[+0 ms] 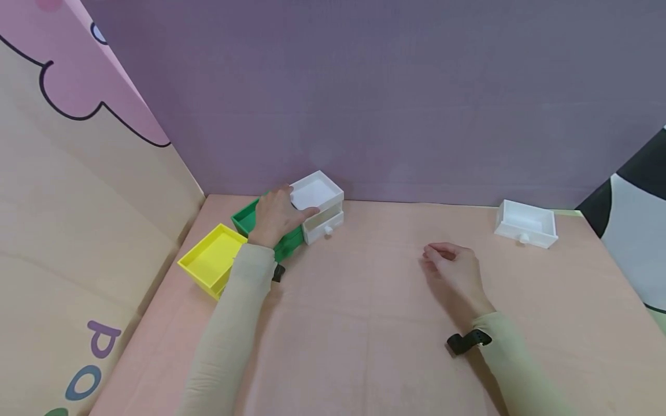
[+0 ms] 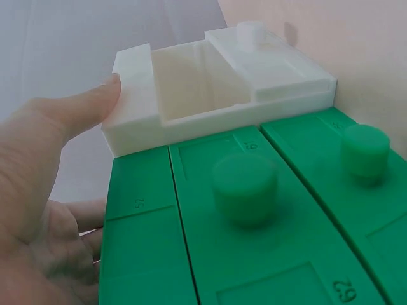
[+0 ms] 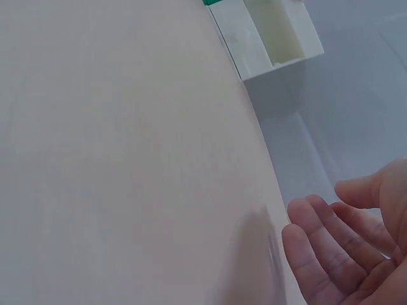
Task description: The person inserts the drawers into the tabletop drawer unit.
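My left hand (image 1: 278, 216) reaches over the green drawer box (image 1: 288, 242), its thumb stretched onto the top front edge of the white drawer cabinet (image 1: 318, 190). In the left wrist view, the upper slot of this cabinet stands hollow, and its lower drawer (image 2: 286, 70) with a round knob sits in place. The green box beside it has two drawer fronts with knobs. Low over the table hovers my right hand (image 1: 458, 274), fingers loosely bent with nothing in them. A loose white drawer (image 1: 525, 219) lies beyond it at the back right, knob towards me.
A yellow box (image 1: 210, 260) stands left of the green one, partly behind my left forearm. The pink tabletop (image 1: 364, 300) meets a purple panel (image 1: 416, 115) right behind the boxes. A printed side wall (image 1: 78, 202) bounds the left.
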Motion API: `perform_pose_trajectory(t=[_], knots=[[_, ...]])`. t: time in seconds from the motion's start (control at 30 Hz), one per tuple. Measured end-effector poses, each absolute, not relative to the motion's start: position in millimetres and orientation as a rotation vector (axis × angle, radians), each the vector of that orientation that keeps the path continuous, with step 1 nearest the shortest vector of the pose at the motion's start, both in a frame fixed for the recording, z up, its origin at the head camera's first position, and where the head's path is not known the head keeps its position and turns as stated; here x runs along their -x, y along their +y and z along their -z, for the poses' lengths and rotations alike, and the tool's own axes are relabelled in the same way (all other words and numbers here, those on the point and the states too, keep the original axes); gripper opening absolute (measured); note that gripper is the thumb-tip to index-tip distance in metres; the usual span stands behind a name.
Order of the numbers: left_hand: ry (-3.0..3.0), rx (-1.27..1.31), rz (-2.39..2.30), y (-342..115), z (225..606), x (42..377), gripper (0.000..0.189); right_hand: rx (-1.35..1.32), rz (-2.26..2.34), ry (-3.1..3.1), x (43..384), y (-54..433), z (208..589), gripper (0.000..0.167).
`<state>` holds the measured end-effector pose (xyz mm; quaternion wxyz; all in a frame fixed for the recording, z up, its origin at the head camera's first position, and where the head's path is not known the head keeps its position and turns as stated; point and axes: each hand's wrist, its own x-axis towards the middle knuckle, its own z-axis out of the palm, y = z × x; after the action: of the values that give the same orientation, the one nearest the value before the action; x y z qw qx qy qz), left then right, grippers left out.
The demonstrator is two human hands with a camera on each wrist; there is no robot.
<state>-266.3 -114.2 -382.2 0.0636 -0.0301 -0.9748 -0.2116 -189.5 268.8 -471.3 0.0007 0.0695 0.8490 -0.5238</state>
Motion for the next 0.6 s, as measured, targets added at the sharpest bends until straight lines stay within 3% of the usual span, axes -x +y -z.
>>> perform_pose_trajectory(t=[0.6], knots=[[-2.948, 0.071, 0.662, -114, 383, 268, 0.086, -0.190, 1.540, 2.776, 189, 308, 471, 0.048]])
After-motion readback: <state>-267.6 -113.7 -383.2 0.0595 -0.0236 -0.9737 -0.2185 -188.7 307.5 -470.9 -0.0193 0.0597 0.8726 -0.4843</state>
